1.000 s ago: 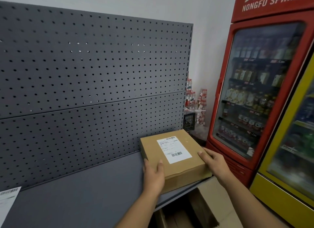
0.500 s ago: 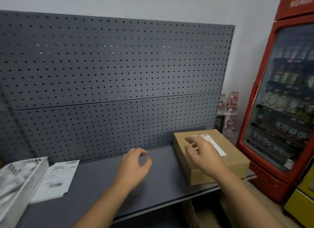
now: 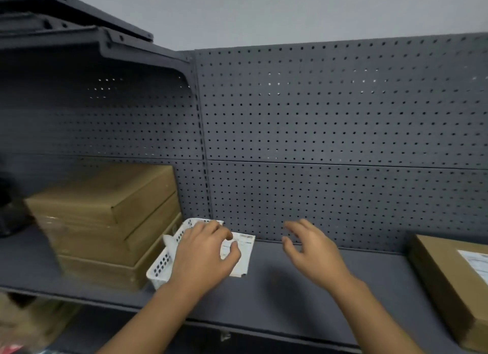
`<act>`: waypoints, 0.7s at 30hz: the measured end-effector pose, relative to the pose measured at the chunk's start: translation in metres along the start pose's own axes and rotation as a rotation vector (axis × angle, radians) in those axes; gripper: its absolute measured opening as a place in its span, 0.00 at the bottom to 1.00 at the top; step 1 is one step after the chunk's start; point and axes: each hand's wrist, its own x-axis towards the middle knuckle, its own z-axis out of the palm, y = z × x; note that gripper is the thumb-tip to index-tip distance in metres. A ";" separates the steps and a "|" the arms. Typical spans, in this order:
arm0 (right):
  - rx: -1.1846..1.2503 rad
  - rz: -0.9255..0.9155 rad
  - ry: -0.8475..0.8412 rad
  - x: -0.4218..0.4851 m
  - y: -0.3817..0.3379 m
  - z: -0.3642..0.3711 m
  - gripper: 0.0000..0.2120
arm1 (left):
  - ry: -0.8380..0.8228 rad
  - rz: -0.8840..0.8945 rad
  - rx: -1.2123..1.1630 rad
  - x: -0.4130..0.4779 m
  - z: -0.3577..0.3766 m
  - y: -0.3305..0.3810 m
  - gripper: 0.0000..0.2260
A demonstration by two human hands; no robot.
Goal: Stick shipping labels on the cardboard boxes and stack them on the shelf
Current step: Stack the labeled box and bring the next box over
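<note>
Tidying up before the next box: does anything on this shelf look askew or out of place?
The white basket sits tilted, apparently leaning on the stack of cardboard boxes rather than lying flat on the shelf. The stack is staggered too, its edges not lined up. Nothing looks spilled.

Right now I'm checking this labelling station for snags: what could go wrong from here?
1. The left hand covers part of the label sheet, right beside the white basket. A clumsy pick could crease the label or shove the basket, whose corner sits near the front edge of the shelf.
2. The right hand hovers open, steadying nothing, so the sheet may slide on the smooth shelf.
</note>
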 end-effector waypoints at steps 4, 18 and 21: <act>0.015 -0.063 -0.025 0.022 -0.052 0.035 0.19 | 0.061 -0.032 0.064 -0.002 -0.032 -0.050 0.10; 0.303 -0.159 -0.114 0.084 -0.209 0.100 0.26 | 0.255 -0.131 0.297 0.026 -0.128 -0.212 0.16; 0.531 -0.080 -0.169 0.097 -0.240 0.108 0.35 | 0.143 -0.372 0.278 0.034 -0.136 -0.258 0.22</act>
